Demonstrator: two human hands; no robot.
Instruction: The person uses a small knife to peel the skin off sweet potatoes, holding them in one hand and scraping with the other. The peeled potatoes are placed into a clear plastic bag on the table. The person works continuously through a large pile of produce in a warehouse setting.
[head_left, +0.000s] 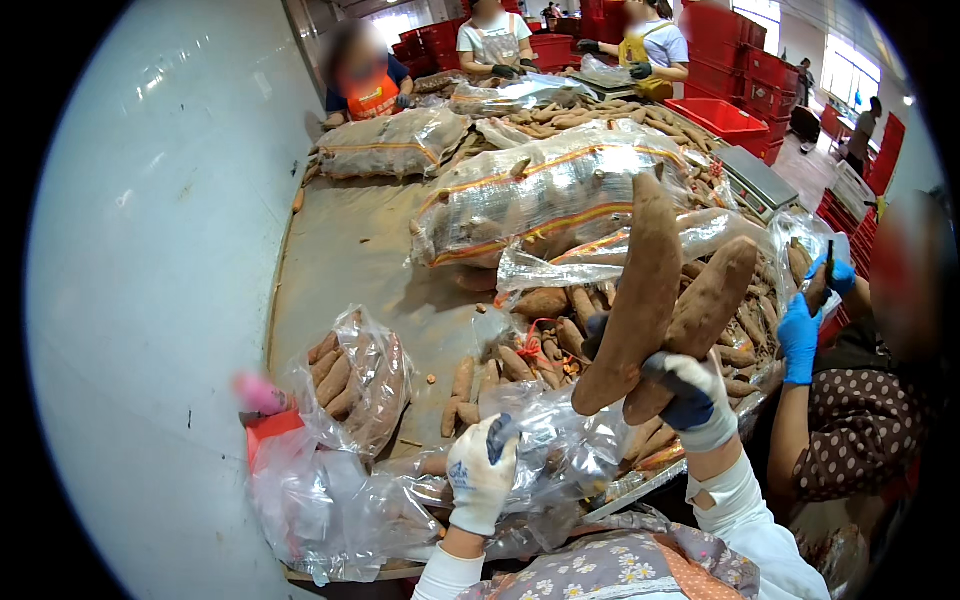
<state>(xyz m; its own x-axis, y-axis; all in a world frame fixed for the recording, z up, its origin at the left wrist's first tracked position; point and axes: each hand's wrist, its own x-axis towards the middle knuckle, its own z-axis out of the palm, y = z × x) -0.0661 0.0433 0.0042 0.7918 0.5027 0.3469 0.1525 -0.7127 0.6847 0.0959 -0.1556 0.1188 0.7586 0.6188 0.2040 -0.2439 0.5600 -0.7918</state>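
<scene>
My right hand (691, 403), in a white glove with a dark palm, grips two long brown root tubers, which look like sweet potatoes or yacon. The longer tuber (637, 292) and the shorter tuber (712, 304) stand raised over the table, tilted and touching near their lower ends. My left hand (484, 474), gloved the same way, pinches a clear plastic bag (566, 427) at the table's near edge. To its left, a clear bag of tubers (360, 386) rests on the table. Loose tubers (551, 304) lie heaped beyond the hands.
Large wrapped sacks (540, 199) cross the table (349, 240). A wall (172, 262) borders its left side. At right, a co-worker's blue-gloved hands (799, 337) hold a tuber and a dark tool. Scales (757, 180) and red crates (769, 86) stand farther back, near other people.
</scene>
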